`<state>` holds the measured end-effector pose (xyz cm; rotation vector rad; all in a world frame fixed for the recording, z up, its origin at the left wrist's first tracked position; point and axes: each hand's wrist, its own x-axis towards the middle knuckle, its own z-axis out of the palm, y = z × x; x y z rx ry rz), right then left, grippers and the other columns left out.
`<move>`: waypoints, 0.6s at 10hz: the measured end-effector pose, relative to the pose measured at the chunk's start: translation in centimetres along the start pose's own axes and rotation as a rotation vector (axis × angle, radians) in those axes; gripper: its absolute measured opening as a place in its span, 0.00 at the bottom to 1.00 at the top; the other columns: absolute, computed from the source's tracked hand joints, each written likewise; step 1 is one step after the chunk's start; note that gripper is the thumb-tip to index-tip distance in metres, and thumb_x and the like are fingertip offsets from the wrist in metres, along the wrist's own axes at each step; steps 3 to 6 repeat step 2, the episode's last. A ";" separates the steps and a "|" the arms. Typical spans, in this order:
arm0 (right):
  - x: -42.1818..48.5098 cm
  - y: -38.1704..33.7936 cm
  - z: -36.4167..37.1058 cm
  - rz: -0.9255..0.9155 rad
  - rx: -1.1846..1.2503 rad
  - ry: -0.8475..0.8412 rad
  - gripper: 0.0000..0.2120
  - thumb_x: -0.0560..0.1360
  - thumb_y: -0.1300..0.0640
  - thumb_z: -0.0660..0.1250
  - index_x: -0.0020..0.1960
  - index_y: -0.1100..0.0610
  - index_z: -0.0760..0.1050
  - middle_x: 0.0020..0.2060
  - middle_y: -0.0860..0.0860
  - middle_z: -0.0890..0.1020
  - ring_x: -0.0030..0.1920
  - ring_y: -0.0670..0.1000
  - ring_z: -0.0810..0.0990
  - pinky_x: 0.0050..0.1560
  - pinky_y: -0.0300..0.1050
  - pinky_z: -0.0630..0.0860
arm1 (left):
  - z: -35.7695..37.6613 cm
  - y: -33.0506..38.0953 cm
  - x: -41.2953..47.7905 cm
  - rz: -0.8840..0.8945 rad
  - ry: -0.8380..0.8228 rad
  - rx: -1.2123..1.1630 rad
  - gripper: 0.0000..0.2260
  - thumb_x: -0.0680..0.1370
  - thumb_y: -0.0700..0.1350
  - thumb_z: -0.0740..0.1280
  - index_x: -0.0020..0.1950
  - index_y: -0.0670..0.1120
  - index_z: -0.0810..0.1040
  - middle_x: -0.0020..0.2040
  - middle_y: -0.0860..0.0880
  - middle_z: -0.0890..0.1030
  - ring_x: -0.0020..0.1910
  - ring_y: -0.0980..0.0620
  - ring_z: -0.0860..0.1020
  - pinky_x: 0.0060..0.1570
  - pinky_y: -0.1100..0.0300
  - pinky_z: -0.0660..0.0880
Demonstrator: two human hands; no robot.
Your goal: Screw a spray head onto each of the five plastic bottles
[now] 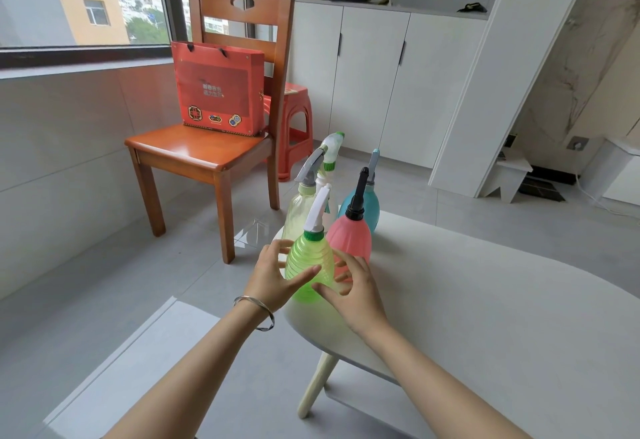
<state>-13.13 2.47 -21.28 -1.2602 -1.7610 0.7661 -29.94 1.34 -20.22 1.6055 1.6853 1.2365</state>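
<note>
Five bottles stand bunched at the left end of the white table [485,300], each with a spray head on top. Nearest is a green bottle [311,255] with a white spray head [317,210]. Behind it are a pink bottle [349,237] with a black head [358,192], a blue bottle [369,206], a pale clear bottle [298,213] with a grey head [311,164], and a white bottle with a white-and-green head [330,151]. My left hand [273,275] and my right hand [356,289] cup the green bottle from both sides, fingers spread and loose.
A wooden chair [207,154] with a red gift bag [218,88] stands on the floor beyond the table's left end, a red plastic stool [294,126] behind it. White cabinets [381,74] line the back wall. The table's left edge lies just beside the bottles.
</note>
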 end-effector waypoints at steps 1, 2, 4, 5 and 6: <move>-0.5 -2.3 -1.6 -0.036 0.064 0.037 0.29 0.68 0.54 0.75 0.66 0.51 0.69 0.55 0.50 0.74 0.48 0.47 0.77 0.50 0.45 0.78 | 0.2 -0.2 -0.1 -0.006 -0.001 -0.006 0.32 0.67 0.57 0.74 0.65 0.44 0.69 0.62 0.46 0.73 0.54 0.53 0.74 0.48 0.67 0.71; 0.0 -7.1 -5.6 -0.155 0.266 0.179 0.22 0.71 0.55 0.72 0.62 0.47 0.70 0.55 0.49 0.76 0.46 0.42 0.78 0.45 0.39 0.76 | 0.0 0.0 -0.3 -0.046 -0.027 -0.015 0.37 0.66 0.58 0.74 0.69 0.44 0.65 0.65 0.45 0.71 0.54 0.50 0.75 0.51 0.60 0.74; 0.0 -7.1 -5.6 -0.155 0.266 0.179 0.22 0.71 0.55 0.72 0.62 0.47 0.70 0.55 0.49 0.76 0.46 0.42 0.78 0.45 0.39 0.76 | 0.0 0.0 -0.3 -0.046 -0.027 -0.015 0.37 0.66 0.58 0.74 0.69 0.44 0.65 0.65 0.45 0.71 0.54 0.50 0.75 0.51 0.60 0.74; 0.0 -7.1 -5.6 -0.155 0.266 0.179 0.22 0.71 0.55 0.72 0.62 0.47 0.70 0.55 0.49 0.76 0.46 0.42 0.78 0.45 0.39 0.76 | 0.0 0.0 -0.3 -0.046 -0.027 -0.015 0.37 0.66 0.58 0.74 0.69 0.44 0.65 0.65 0.45 0.71 0.54 0.50 0.75 0.51 0.60 0.74; 0.0 -7.1 -5.6 -0.155 0.266 0.179 0.22 0.71 0.55 0.72 0.62 0.47 0.70 0.55 0.49 0.76 0.46 0.42 0.78 0.45 0.39 0.76 | 0.0 0.0 -0.3 -0.046 -0.027 -0.015 0.37 0.66 0.58 0.74 0.69 0.44 0.65 0.65 0.45 0.71 0.54 0.50 0.75 0.51 0.60 0.74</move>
